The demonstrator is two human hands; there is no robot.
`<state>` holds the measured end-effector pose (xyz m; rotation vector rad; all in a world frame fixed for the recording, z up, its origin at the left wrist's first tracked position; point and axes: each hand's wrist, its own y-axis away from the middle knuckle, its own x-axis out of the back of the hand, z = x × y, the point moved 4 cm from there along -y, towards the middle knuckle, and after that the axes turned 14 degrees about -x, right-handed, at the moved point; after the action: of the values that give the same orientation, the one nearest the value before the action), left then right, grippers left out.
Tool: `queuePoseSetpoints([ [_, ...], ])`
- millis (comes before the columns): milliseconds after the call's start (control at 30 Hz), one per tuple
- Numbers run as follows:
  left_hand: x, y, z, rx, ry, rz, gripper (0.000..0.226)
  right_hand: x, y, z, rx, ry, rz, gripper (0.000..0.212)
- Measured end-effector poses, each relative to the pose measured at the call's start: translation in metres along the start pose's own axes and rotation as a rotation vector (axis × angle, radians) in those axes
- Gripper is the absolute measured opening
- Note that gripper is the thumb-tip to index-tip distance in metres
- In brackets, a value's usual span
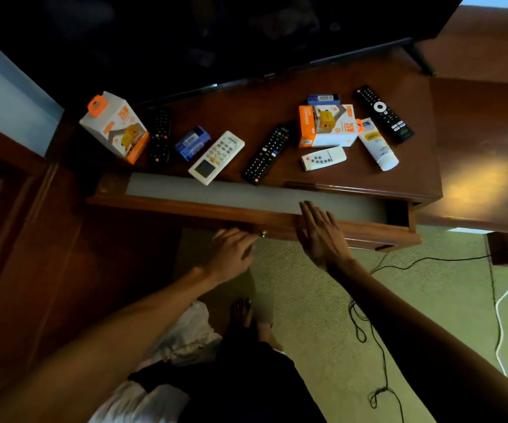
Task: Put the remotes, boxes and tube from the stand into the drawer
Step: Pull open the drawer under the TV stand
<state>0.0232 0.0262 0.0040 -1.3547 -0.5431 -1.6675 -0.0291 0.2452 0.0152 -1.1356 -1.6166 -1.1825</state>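
The drawer (185,209) under the wooden stand (277,96) stands partly pulled out, showing a grey floor. My left hand (234,251) grips the small knob on its front. My right hand (319,233) rests flat over the front edge, fingers spread. On the stand lie black remotes (266,154) (382,112) (159,135), a white remote (216,157), a small white remote (322,158), two orange-and-white boxes (115,126) (326,125), two blue boxes (192,142) (322,99) and a white tube (376,145).
A dark TV screen (216,41) stands at the back of the stand. Black cord (365,328) and white cable (500,309) trail over the green carpet on the right. My bare foot (242,312) is below the drawer. Dark wood cabinets flank the left.
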Motion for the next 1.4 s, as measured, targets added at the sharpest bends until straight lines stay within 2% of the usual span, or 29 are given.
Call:
queuePoseSetpoints([
  [67,0.019,-0.009,-0.005,-0.021,-0.011,0.111,0.025,-0.005,0.001,0.005,-0.025,-0.013,-0.023,0.065],
  [133,0.027,-0.018,-0.02,0.008,-0.022,0.094,0.032,-0.01,-0.001,0.009,-0.057,-0.028,-0.061,0.068],
  [267,0.003,-0.016,-0.048,0.158,-0.036,-0.343,0.068,-0.023,0.004,0.009,-0.073,0.026,-0.143,0.082],
  [333,-0.008,-0.01,-0.047,0.169,-0.043,-0.408,0.075,-0.026,0.007,0.009,-0.093,0.019,-0.13,0.077],
  [600,-0.006,0.004,-0.037,0.197,-0.06,-0.388,0.071,-0.035,0.024,0.006,-0.115,-0.002,-0.058,0.075],
  [1033,-0.001,0.069,0.011,0.2,-0.066,-0.431,0.067,-0.034,0.088,-0.009,-0.229,-0.067,0.088,0.045],
  [1100,0.002,0.08,0.019,0.189,-0.066,-0.438,0.066,-0.036,0.096,-0.011,-0.245,-0.041,0.088,0.048],
  [1300,0.008,0.099,0.033,0.17,-0.044,-0.476,0.064,-0.045,0.103,-0.009,-0.211,0.12,-0.095,0.086],
  [1400,0.014,0.095,0.032,0.168,0.0,-0.519,0.064,-0.023,0.1,-0.024,-0.149,0.143,-0.101,0.054],
])
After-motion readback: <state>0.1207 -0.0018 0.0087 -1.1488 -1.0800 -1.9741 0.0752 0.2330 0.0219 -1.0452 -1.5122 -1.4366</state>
